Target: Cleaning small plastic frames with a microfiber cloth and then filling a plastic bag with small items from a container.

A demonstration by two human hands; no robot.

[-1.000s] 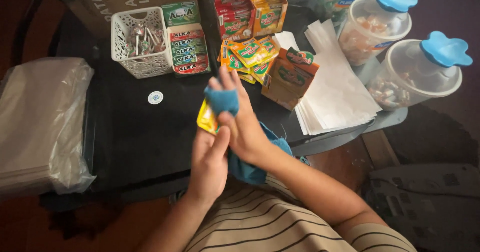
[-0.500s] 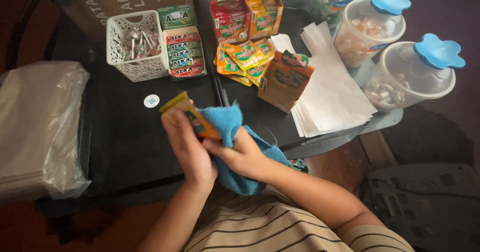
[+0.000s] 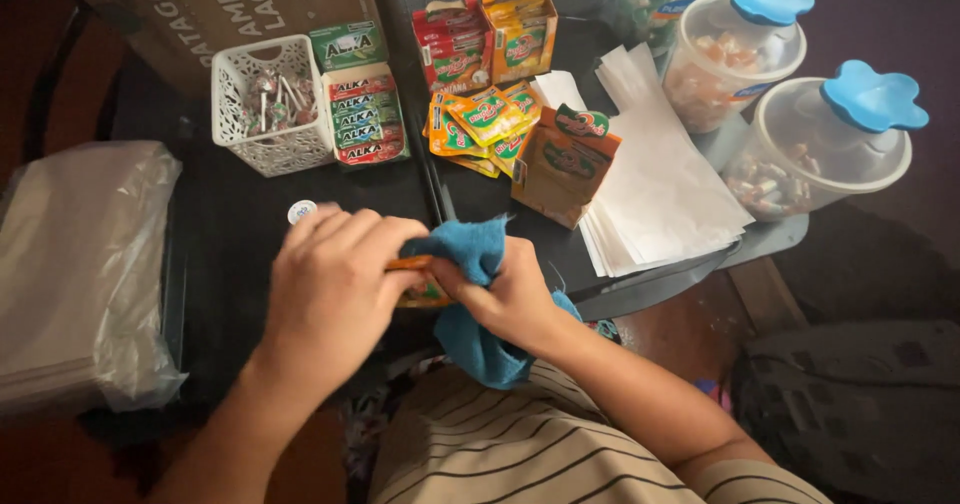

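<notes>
My left hand (image 3: 335, 284) is closed around a small orange and yellow packet (image 3: 420, 289), which is mostly covered by my fingers. Pressed against that packet is a blue cloth (image 3: 470, 264), bunched in my right hand (image 3: 505, 299); the cloth's lower part hangs down toward my lap. Both hands meet over the front of the dark table (image 3: 230, 264), close to my striped shirt.
A white basket of lollipops (image 3: 270, 104), green and red boxes of candy (image 3: 360, 114), orange packets (image 3: 480, 119), an orange pouch (image 3: 562, 164), a stack of white paper (image 3: 660, 184) and clear jars with blue lids (image 3: 830, 144) stand behind. A plastic-wrapped bundle (image 3: 75, 264) lies left.
My hands have lowered from an upright hold above the table to a flat one near its front edge. My left hand now covers the packet, and the cloth has shifted to its right side.
</notes>
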